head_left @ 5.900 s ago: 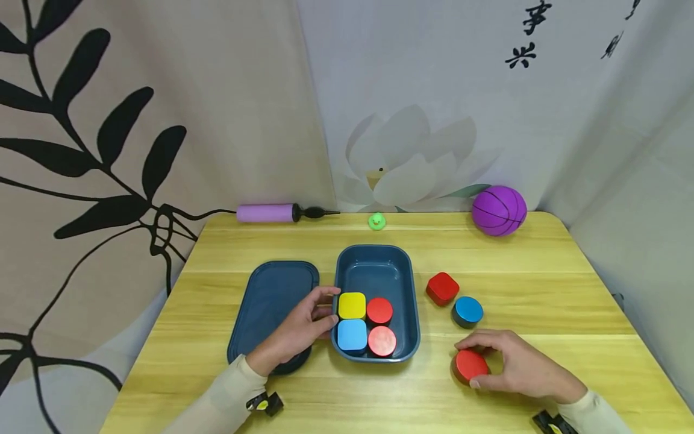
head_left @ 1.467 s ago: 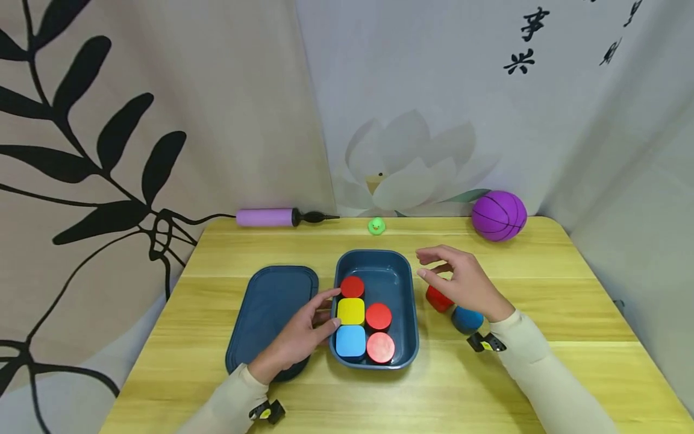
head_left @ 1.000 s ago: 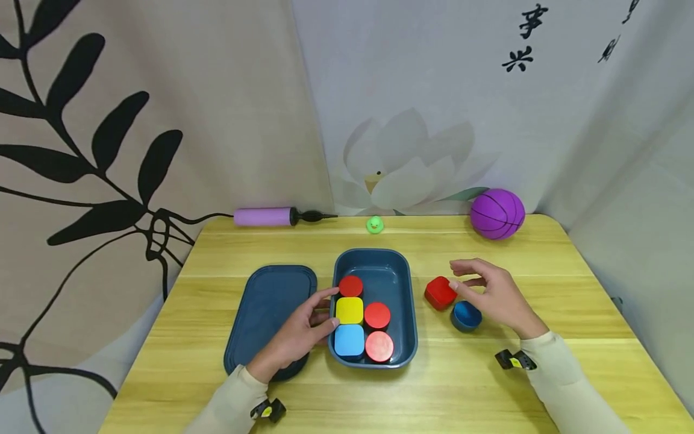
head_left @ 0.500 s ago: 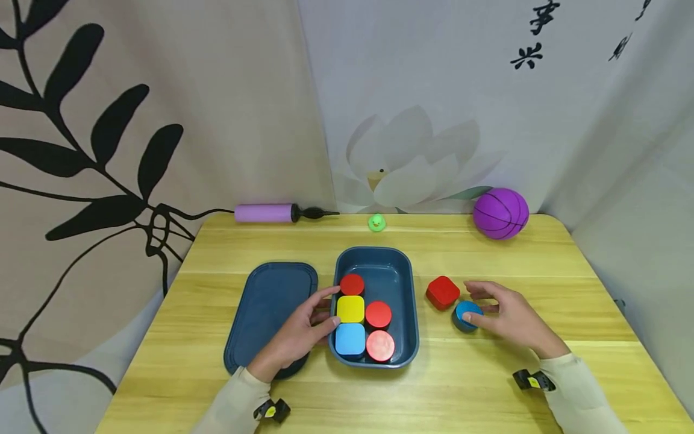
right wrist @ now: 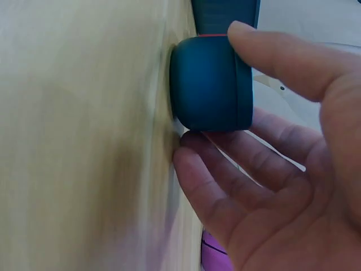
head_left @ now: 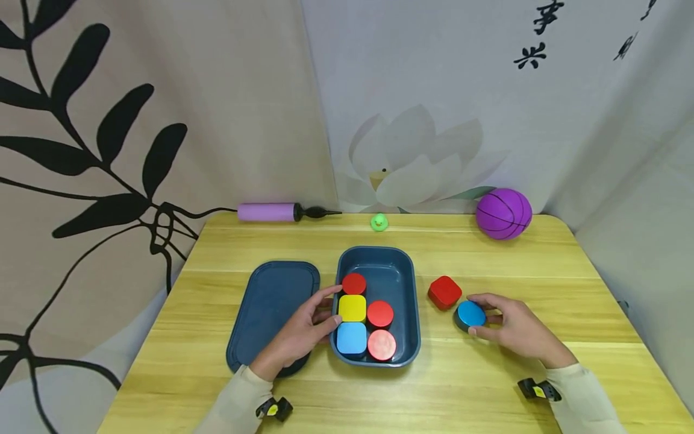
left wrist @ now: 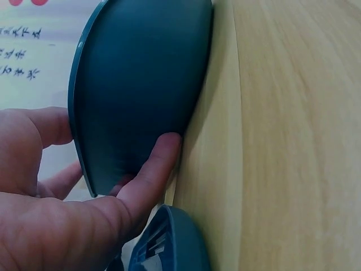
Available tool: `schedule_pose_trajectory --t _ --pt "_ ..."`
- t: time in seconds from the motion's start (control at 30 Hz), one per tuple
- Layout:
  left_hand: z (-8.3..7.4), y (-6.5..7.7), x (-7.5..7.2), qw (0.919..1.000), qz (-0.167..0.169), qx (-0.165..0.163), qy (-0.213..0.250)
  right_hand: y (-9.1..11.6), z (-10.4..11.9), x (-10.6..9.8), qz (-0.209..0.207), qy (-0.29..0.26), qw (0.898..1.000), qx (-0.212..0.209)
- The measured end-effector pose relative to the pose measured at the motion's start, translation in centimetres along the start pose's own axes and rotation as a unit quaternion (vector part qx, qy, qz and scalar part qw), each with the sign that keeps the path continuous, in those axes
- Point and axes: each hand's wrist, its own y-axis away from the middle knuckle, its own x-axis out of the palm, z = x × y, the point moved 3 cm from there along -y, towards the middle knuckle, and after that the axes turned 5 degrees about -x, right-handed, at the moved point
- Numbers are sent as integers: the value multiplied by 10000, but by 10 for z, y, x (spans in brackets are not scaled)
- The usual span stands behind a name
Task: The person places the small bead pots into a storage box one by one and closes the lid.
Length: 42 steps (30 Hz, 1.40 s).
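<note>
In the head view, my left hand (head_left: 298,333) holds the left side of a dark blue rectangular box (head_left: 402,283), with thumb and fingertip at the rim. The left wrist view shows another finger low against its outer wall (left wrist: 141,73). Inside the box stand round red containers (head_left: 380,313), a square yellow one (head_left: 352,308) and a square light blue one (head_left: 352,337). My right hand (head_left: 523,330) grips a small round blue container (head_left: 470,314) standing on the table, thumb on its near side. In the right wrist view, the thumb reaches its top edge (right wrist: 243,90).
A square red container (head_left: 445,292) sits just left of the right hand. The dark blue lid (head_left: 276,301) lies partly under the left arm. Along the back edge are a purple pump (head_left: 267,212), a green duck toy (head_left: 379,222) and a purple ball (head_left: 503,213).
A red round container has moved from the right hand into the box, behind the yellow one. The right hand has since come back right and down onto the blue container. The left hand stays put.
</note>
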Motion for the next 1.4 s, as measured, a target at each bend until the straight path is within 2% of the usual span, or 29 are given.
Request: schedule_pose_trajectory --t 0.4,0.7,0.97,1.13,1.4 --pt "-2 2 0 10000 25 -12 40 2 6 -8 -417 242 9988 -108" --pt "0 4 1 10000 56 -48 61 -2 24 -20 -771 625 9944 -355" --pt "-1 1 -1 9999 90 -28 87 -23 42 -21 -954 646 9922 -483" --pt "-2 -1 -2 9999 84 -41 98 -42 54 -19 -912 435 9932 -575" --pt "0 0 -2 9998 121 -71 109 -76 68 -2 -814 219 9927 -867"
